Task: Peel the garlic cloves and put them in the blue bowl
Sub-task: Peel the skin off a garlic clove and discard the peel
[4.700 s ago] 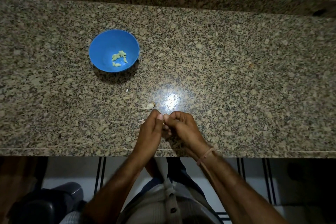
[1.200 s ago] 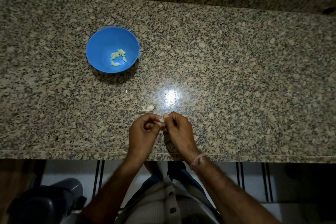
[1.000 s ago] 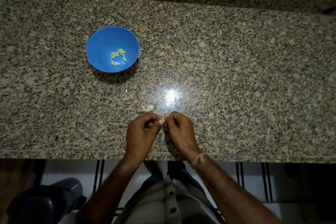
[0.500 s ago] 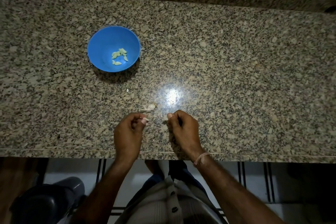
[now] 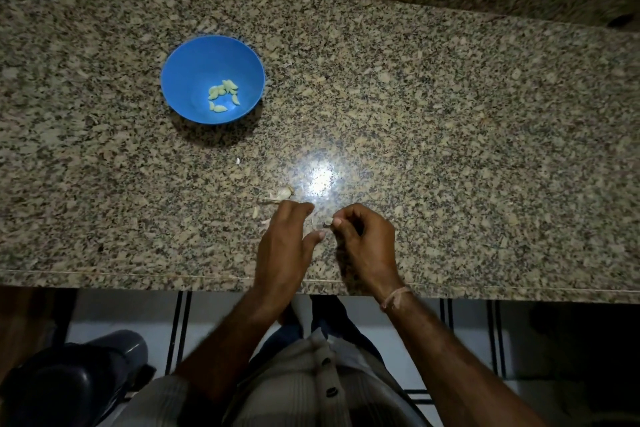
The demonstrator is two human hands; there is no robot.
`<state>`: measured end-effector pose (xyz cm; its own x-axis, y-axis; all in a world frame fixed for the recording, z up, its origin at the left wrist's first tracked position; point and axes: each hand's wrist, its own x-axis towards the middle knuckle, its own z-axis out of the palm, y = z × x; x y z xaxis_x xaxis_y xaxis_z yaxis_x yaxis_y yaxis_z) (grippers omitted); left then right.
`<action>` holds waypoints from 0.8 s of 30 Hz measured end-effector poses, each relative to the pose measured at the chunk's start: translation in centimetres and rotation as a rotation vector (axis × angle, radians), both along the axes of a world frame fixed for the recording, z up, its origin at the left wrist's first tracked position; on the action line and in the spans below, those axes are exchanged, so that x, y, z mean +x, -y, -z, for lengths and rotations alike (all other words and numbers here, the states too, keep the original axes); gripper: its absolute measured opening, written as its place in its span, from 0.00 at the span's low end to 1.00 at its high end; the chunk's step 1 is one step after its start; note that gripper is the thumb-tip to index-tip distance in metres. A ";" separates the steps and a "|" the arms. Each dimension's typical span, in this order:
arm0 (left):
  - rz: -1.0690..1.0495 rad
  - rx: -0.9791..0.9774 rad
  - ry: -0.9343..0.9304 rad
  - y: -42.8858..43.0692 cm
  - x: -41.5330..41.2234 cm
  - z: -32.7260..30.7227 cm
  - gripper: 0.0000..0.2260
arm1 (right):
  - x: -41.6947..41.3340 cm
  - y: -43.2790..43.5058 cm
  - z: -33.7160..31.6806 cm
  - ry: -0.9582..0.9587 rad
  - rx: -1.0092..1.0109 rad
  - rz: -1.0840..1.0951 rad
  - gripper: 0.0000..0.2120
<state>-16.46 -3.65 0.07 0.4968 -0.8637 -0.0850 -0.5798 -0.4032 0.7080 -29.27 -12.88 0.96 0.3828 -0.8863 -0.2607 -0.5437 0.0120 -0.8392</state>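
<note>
A blue bowl [image 5: 194, 80] stands on the granite counter at the left, with several pale peeled garlic cloves [image 5: 223, 95] in its bottom. My right hand [image 5: 367, 243] is near the counter's front edge, fingers curled, pinching a small garlic clove [image 5: 329, 222] at its fingertips. My left hand [image 5: 285, 246] is just to its left, fingers spread and relaxed, holding nothing. Loose garlic skin [image 5: 282, 193] lies just beyond my left fingertips.
Small skin scraps [image 5: 255, 212] lie left of my hands and a tiny white bit [image 5: 238, 160] lies toward the bowl. The counter's front edge [image 5: 138, 279] runs under my wrists. A dark bin [image 5: 74, 381] stands on the floor at lower left.
My hands were together peeling the clove; the left hand pulled away to the left with a piece of skin, then opened and came back beside the right. The right hand keeps the clove.
</note>
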 end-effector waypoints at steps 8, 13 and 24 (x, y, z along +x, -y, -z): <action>0.003 -0.003 0.079 1.5 0.3 0.2 0.06 | -0.5 0.1 0.5 -0.022 -0.058 -0.003 0.07; 0.057 0.076 0.227 1.7 0.4 0.4 0.13 | -0.3 0.1 0.4 -0.036 -0.054 -0.007 0.06; -0.423 -0.042 -0.709 -0.7 2.0 -1.1 0.11 | 1.2 -1.3 -0.3 0.159 0.370 0.118 0.04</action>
